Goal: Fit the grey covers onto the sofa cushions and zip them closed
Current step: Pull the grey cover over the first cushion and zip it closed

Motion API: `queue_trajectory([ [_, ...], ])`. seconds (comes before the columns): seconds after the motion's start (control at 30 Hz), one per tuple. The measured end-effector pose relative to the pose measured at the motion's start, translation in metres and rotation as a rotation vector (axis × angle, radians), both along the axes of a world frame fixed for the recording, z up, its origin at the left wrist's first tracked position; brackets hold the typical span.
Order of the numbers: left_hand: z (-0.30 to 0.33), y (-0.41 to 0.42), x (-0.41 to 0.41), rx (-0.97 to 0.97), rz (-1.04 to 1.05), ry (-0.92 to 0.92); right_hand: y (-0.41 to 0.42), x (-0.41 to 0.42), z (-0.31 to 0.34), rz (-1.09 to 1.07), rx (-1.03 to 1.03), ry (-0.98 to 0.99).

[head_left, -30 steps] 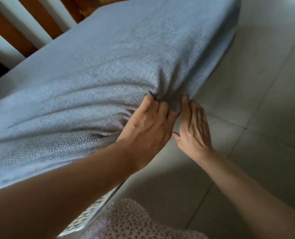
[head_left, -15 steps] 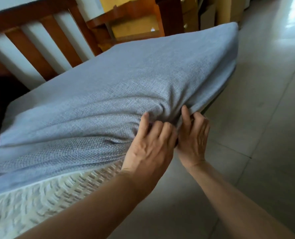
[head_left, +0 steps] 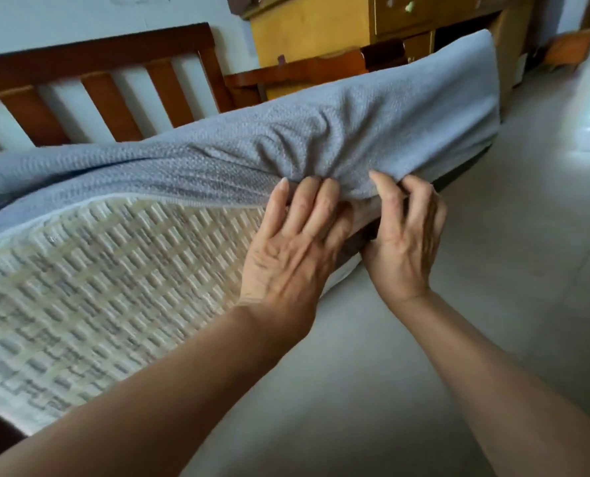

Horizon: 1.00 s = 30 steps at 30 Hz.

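- The left hand (head_left: 293,256) is reaching in from the lower left of the frame on a bare forearm, back of the hand facing the camera, its fingers curled up and closed on the lower edge of the grey cover (head_left: 338,146) at the centre of the frame.
- The right hand (head_left: 403,242) is coming in from the lower right, wrist bent, its fingers hooked over the same bunched edge and gripping it just beside the left hand; the two hands are nearly touching.
- Between the two hands a dark gap is showing under the fabric; whether a zip is there cannot be told.
- The grey cover is lying over the sofa cushion (head_left: 90,287), which is filling the left and centre of the frame and tilting so that its underside is facing the camera.
- The fabric is gathering into deep creases that are fanning out above the fingertips, while toward the upper right it is lying smooth around the cushion's far corner.
- The cushion's exposed underside, at the left and lower left, is showing a pale woven, basket-like pattern, with the grey edge running along its top.
- A wooden slatted sofa back (head_left: 107,80) is standing behind the cushion in the upper left, a yellow cabinet (head_left: 314,29) at the top centre, and a pale tiled floor (head_left: 527,270) is spreading across the right.
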State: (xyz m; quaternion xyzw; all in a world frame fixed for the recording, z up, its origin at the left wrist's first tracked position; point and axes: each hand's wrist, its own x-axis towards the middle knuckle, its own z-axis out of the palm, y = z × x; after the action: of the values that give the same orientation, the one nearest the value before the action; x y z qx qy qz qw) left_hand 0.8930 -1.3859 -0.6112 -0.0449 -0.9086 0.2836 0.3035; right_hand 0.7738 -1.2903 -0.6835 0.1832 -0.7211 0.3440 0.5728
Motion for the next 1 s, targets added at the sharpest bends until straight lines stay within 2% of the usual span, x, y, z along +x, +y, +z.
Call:
queue_trajectory([
  [0.17, 0.030, -0.009, -0.007, 0.083, -0.009, -0.006, -0.003, -0.010, 0.032, 0.042, 0.077, -0.012],
  [0.37, 0.069, -0.020, -0.018, 0.165, -0.044, -0.106, -0.006, -0.021, 0.071, 0.084, 0.159, -0.009],
  [0.6, 0.153, -0.054, -0.040, 0.208, 0.030, -0.218, -0.031, -0.045, 0.160, 0.162, 0.257, -0.046],
  [0.77, 0.225, -0.095, -0.060, 0.238, 0.044, -0.183, -0.069, -0.059, 0.236, 0.162, 0.283, -0.103],
  [1.0, 0.307, -0.164, -0.097, 0.303, 0.130, -0.255, -0.135, -0.091, 0.330, 0.160, 0.458, -0.266],
])
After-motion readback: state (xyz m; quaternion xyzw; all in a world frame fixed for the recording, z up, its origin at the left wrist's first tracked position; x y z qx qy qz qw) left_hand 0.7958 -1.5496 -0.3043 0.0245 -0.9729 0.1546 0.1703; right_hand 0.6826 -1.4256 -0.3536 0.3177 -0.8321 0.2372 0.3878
